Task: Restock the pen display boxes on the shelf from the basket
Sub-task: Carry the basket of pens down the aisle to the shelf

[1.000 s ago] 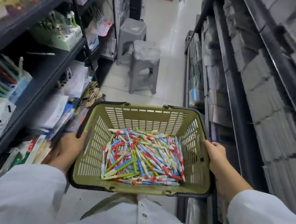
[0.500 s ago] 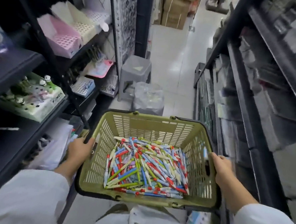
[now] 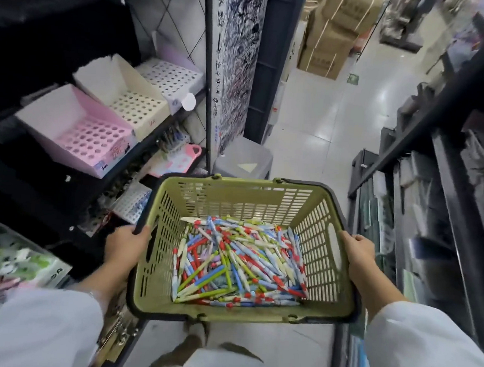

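The carrying step is in hand: nothing has gone into a box yet. Both hands hold one green basket (image 3: pixel 238 268) at waist height in the aisle. The left hand (image 3: pixel 125 245) grips its left rim, fingers (image 3: pixel 141 231) curled over the edge; the right hand (image 3: pixel 358 254) grips the right rim, thumb on top, the other fingers hidden under the edge. A loose heap of pens (image 3: pixel 239 261) lies on the basket floor, red, blue, green and pale, too many and too tangled to count; several dozen, I judge.

On the left shelf (image 3: pixel 156 130) stand three display boxes side by side, all with bare holes: a pink box (image 3: pixel 76 133) nearest, a cream box (image 3: pixel 121 96) in the middle, a white box (image 3: pixel 170 79) farthest. One grey stool (image 3: pixel 243 162) stands just beyond the basket.

The next move, I judge, calls for setting the basket down or propping it, perhaps on the stool, to free a hand, then pinching pens out and standing them in the holes.
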### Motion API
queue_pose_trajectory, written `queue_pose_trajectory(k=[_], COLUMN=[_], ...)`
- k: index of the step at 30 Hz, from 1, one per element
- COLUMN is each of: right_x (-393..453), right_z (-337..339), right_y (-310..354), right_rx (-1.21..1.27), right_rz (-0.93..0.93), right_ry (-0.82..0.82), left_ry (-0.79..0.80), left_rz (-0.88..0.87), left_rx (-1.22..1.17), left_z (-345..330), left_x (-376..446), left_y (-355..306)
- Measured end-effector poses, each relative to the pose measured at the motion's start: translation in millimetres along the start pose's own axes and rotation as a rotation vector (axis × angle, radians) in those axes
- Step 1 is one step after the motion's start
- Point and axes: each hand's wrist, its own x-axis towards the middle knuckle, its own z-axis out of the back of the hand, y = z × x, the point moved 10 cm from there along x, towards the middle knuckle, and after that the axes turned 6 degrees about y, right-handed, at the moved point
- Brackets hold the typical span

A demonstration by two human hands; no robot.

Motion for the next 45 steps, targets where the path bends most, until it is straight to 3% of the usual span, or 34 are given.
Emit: queue_pose_trajectory(k=[15, 21, 25, 29, 34, 45], right_x=[147.9, 233.5, 295.7, 346.3, 412.4, 512.5], right_z=[-74.5, -129.3, -152.2, -172.4, -213.7, -272.2], right_y=[151.4, 188.8, 175.9, 167.8, 201.4, 242.7], right_rx=[0.116, 0.059, 0.032, -0.038, -0.172, -0.328], right_rz=[0.044, 0.055, 0.020, -0.035, 0.031, 0.094], right_ry=[-0.102, -0.045, -0.047, -0.035, 0.005, 0.075], left_ry=[0.156, 0.197, 0.265, 0.259, 0.259, 0.307], left_rz=[-0.127, -0.049, -0.036, 0.065, 0.195, 0.174], left_rx=[-0.012, 0.025, 0.047, -0.067, -0.158, -0.243], left_z=[-23.7, -56.1, -92.4, -127.4, -170.1, -212.9], left_x=[193.3, 266.7, 313.3, 352.1, 387.4, 425.3], left_y=[-163.1, -167.9, -181.2, -187.8, -177.2, -179.6])
